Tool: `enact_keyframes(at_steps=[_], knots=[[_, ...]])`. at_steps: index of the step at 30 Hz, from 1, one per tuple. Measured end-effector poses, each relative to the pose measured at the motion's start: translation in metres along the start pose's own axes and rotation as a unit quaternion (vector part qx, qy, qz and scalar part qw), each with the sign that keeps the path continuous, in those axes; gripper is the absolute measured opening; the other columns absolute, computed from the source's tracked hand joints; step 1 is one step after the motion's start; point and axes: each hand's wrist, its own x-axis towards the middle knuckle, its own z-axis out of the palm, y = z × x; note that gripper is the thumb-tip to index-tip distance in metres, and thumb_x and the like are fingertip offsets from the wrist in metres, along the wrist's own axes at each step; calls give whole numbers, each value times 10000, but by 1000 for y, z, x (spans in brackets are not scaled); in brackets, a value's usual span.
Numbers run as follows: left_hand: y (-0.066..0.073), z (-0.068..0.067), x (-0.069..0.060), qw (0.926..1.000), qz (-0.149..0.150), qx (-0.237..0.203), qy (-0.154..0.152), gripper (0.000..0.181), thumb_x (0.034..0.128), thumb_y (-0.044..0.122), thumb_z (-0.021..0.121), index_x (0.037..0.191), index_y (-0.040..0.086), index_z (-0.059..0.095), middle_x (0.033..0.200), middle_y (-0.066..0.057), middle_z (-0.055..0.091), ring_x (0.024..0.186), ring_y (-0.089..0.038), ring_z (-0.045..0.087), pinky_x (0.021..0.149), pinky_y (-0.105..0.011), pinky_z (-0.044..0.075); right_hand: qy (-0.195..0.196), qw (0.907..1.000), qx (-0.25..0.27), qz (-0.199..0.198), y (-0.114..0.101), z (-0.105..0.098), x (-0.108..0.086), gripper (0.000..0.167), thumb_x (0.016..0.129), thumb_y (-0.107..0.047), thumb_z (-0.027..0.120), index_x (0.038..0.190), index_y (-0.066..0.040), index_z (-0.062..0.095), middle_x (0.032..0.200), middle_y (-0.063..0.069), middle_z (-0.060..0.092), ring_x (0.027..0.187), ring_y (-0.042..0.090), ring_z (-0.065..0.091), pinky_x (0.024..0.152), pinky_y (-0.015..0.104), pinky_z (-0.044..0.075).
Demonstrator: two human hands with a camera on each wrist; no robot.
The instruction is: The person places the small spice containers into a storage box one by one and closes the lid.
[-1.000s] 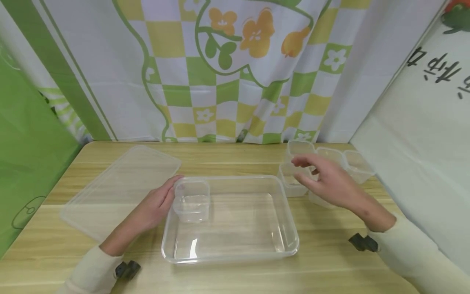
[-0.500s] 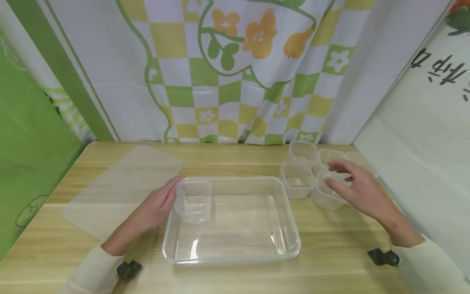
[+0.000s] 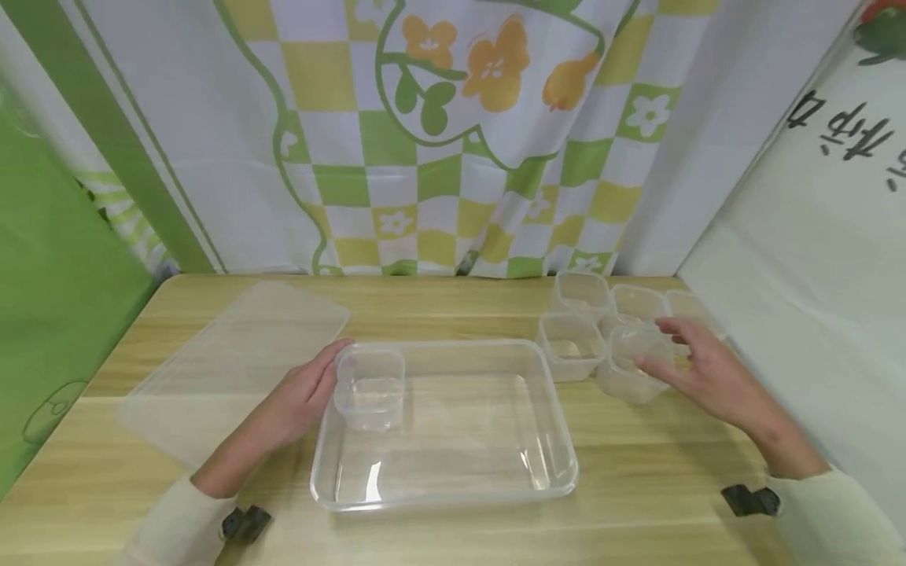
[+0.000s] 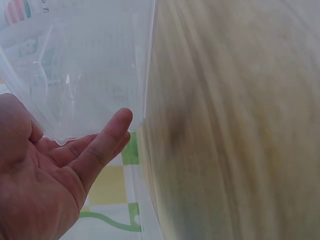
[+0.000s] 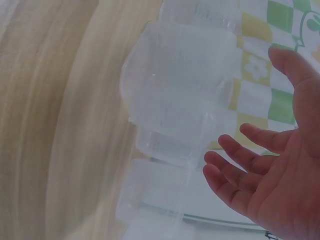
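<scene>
A large clear plastic container [image 3: 453, 497] stands on the table, with one small clear plastic box [image 3: 371, 405] inside its far left corner. My left hand [image 3: 300, 393] rests against that corner from outside; in the left wrist view its fingers [image 4: 102, 150] stretch along the container's wall [image 4: 95, 65]. My right hand [image 3: 715, 385] is beside a small clear box [image 3: 630, 381] at the right, thumb and fingers spread with nothing between them. In the right wrist view the palm [image 5: 285, 195] faces that small box [image 5: 175, 80], a little apart from it.
Several other small clear boxes, among them the nearer left one [image 3: 572, 365] and a far one [image 3: 582, 291], cluster at the back right. A flat translucent lid [image 3: 233, 362] lies at the left. A patterned curtain [image 3: 453, 189] hangs behind the wooden table [image 3: 439, 542].
My right hand has moved right and slightly nearer, from over the small boxes to the right side of the nearest one. The left hand stays at the container's corner.
</scene>
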Motion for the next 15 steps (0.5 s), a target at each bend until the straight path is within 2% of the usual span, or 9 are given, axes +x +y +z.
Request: enact_keyframes(at_steps=[4, 10, 15], knots=[[0, 2, 0, 10000, 22, 49, 52, 442, 1112, 109, 326, 1534, 12, 414, 619, 78, 312, 539, -58, 293, 840, -458, 442, -57, 9999, -98, 120, 5, 1, -2, 718, 987, -280, 715, 1484, 112, 376, 1418, 377, 433, 1204, 580, 467, 901, 697, 420], [-2, 3, 0, 9999, 25, 64, 75, 437, 1113, 117, 329, 1529, 20, 424, 629, 81, 303, 573, -88, 311, 857, -466, 432, -589, 9968, -204, 493, 8, 3, -4, 935, 974, -375, 721, 1561, 131, 199, 1512, 403, 286, 1288, 606, 367, 933, 740, 372], [-2, 3, -1, 10000, -30, 40, 47, 445, 1115, 124, 320, 1537, 15, 411, 621, 78, 306, 564, -94, 314, 872, -478, 433, -619, 9962, -168, 583, 14, 8, -4, 1008, 958, -384, 738, 1574, 134, 132, 1507, 430, 260, 1304, 624, 326, 962, 763, 325]])
